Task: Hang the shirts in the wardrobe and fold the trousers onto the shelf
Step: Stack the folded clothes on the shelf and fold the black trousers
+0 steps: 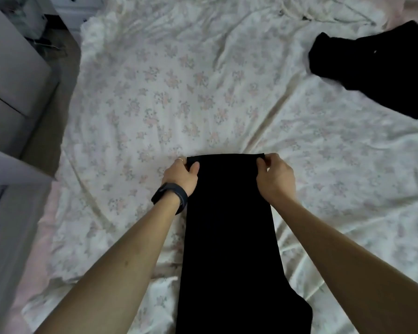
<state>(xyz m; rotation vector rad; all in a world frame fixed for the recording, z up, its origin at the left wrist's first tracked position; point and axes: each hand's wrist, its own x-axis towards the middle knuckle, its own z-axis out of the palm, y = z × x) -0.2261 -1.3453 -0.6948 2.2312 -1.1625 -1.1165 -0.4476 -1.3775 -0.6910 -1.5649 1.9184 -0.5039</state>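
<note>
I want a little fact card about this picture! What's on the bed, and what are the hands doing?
place: floral bedsheet
main thing: black trousers, laid out long on the sheet
hands: left hand and right hand each pinch a far corner of the trousers
also there: other black garment, crumpled, far right, apart from the trousers
left wrist: black wristband

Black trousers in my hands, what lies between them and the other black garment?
Only wrinkled floral bedsheet, nothing else, seen in the head view.
</note>
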